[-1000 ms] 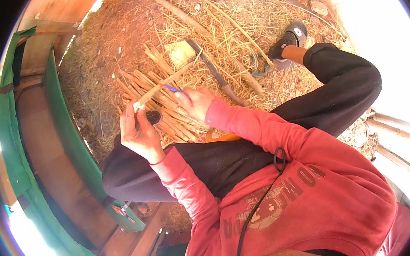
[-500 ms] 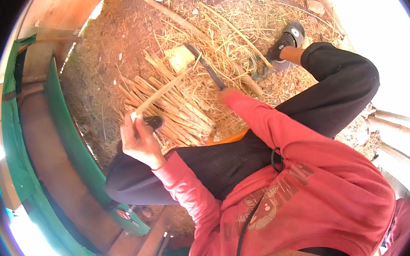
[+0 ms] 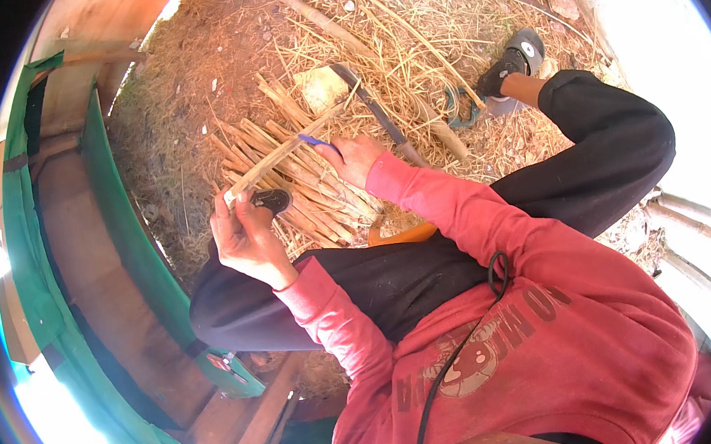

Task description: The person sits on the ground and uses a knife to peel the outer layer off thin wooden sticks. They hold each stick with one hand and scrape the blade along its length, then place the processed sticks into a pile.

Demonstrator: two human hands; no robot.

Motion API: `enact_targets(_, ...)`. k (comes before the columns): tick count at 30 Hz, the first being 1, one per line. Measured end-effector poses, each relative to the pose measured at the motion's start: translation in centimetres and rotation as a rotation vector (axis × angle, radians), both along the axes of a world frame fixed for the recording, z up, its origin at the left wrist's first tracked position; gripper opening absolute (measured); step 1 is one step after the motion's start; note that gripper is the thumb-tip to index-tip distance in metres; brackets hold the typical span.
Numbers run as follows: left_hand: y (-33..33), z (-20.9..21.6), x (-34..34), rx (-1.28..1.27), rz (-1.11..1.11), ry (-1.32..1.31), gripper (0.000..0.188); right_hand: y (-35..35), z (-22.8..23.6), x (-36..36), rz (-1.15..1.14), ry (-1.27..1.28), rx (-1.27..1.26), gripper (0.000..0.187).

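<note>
My left hand is closed around the near end of a split wooden stick, which slants up to the right. My right hand is closed on a slim blue tool; its tip meets the stick about midway, and its kind is unclear. Just beyond that hand, a dark-bladed machete lies on the straw with nobody holding it. A pale wood block sits against its far end. Below the held stick, a pile of split sticks covers the ground.
Dry straw is spread over the earth, with a thick pole and a thin cane on it. My shod foot rests at the right. A green-edged wooden structure stands along the left; a pale wall rises at the right.
My right hand has left the machete and moved left to the stick, now with the blue tool in it. My left hand keeps its hold on the stick.
</note>
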State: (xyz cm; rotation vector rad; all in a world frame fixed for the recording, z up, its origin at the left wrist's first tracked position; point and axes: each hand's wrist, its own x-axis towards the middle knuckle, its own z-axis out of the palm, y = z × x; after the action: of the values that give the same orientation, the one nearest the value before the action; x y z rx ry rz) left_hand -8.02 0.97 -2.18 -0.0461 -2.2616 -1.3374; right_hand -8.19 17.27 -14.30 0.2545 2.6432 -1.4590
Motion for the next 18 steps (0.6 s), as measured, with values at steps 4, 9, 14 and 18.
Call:
enact_targets(4,0.0,-0.3,0.0,-0.12,0.015,0.056,0.022,-1.1,-3.5,-0.3,-0.025,0.023,0.036,0.057)
enact_targets(9,0.5,0.9,0.7,-0.27,0.013,-0.058,0.026,1.4,-7.6,-2.9,0.013,-0.304,0.151,0.062)
enact_targets(14,0.1,0.0,0.5,-0.242,0.051,0.035,0.022,2.3,-9.3,-3.2,0.085,-0.256,0.306,0.062)
enact_targets(18,0.1,0.1,-0.3,-0.12,0.152,0.014,0.023,5.9,-14.6,-7.4,0.17,-0.328,0.719,0.041)
